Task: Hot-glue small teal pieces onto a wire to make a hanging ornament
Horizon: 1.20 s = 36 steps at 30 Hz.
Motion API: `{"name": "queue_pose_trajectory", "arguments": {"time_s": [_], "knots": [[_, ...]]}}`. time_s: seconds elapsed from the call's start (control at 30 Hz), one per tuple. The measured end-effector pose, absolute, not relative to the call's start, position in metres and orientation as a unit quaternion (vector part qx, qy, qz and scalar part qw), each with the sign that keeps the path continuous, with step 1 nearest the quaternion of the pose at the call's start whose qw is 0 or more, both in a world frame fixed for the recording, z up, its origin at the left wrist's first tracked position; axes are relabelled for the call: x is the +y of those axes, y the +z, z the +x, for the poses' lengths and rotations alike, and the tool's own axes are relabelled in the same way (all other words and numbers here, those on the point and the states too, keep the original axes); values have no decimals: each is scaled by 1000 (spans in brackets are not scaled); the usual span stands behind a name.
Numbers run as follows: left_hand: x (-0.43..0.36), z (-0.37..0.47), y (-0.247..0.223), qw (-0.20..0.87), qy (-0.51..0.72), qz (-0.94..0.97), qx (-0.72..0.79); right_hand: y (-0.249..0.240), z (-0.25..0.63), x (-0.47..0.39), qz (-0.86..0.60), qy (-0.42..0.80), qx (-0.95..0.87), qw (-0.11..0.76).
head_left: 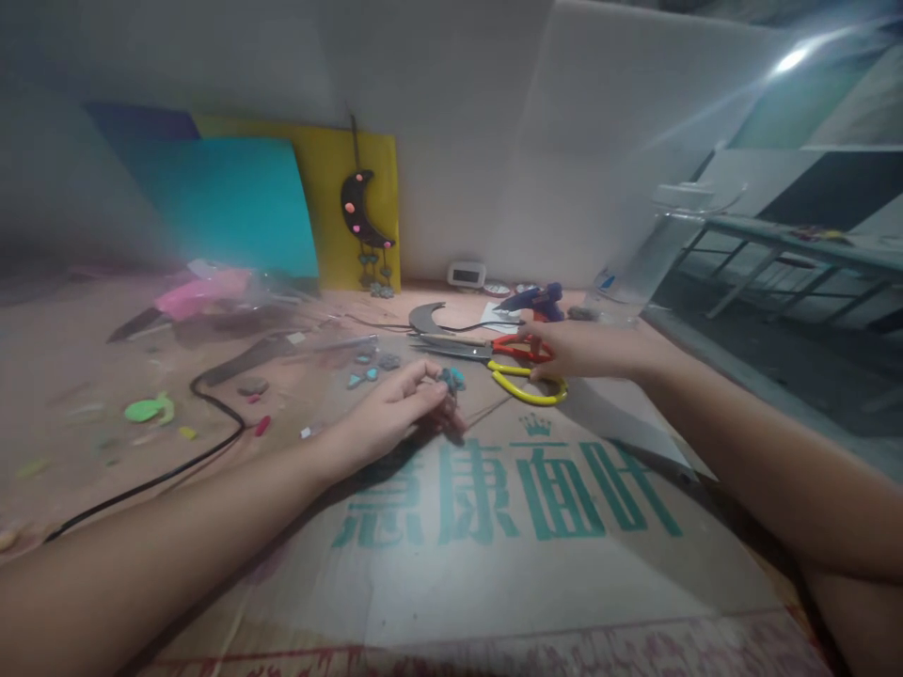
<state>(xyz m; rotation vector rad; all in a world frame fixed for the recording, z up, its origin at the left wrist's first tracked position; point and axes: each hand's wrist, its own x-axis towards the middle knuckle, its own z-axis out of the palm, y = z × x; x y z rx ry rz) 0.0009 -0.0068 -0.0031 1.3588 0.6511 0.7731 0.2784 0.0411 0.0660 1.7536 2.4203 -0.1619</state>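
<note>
Left hand (pixel 416 400) pinches small teal-grey piece (pixel 455 378). Right hand (pixel 564 349) at red handles (pixel 502 345), above yellow-handled scissors (pixel 499 366); can't tell whether its fingers grip.

So there's just one cam, worn on the head, looking forward and down over both forearms at the table (pixel 593 583) pretty close up.

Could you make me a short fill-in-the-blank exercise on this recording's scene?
1. The dark crescent ornament hangs in front of a sheet coloured ____.
2. The small grey-and-blue piece is at the fingertips of the ____ hand.
3. The right hand is at looped handles coloured yellow and ____.
4. Above the large green printed characters is a small printed ____.

Missing words: yellow; left; red; crown.
</note>
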Motion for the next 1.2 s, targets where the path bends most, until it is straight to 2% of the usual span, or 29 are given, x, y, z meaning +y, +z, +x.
{"name": "queue_pose_trajectory", "arguments": {"time_s": [0.13, 0.23, 0.47, 0.67, 0.83, 0.9, 1.0, 1.03, 1.1, 1.2], "knots": [[-2, -4, -5, 662, 303, 620, 293, 68, 273, 39, 569, -47, 816, 92], [-1, -8, -4, 702, 248, 620, 248, 69, 266, 37, 579, -14, 811, 82], [-4, -10, -2, 831, 190, 498, 159, 51, 256, 41, 573, 40, 819, -13], [-8, -13, 2, 859, 130, 477, 132, 33, 253, 45, 560, 53, 824, -73], [-14, -13, 3, 874, 32, 471, 117, 32, 259, 49, 564, 33, 822, -73], [-14, -8, 2, 853, 126, 480, 161, 35, 261, 49, 566, 21, 820, -76], [-10, 1, -1, 741, 331, 505, 292, 43, 255, 43, 549, 9, 827, -122], [-9, 3, -1, 710, 367, 503, 330, 46, 250, 39, 537, -9, 830, -150], [-6, 5, 0, 661, 401, 500, 391, 49, 237, 26, 511, -106, 827, -211], [-5, 4, 3, 586, 412, 557, 419, 42, 213, 4, 476, -341, 761, -279]]}}
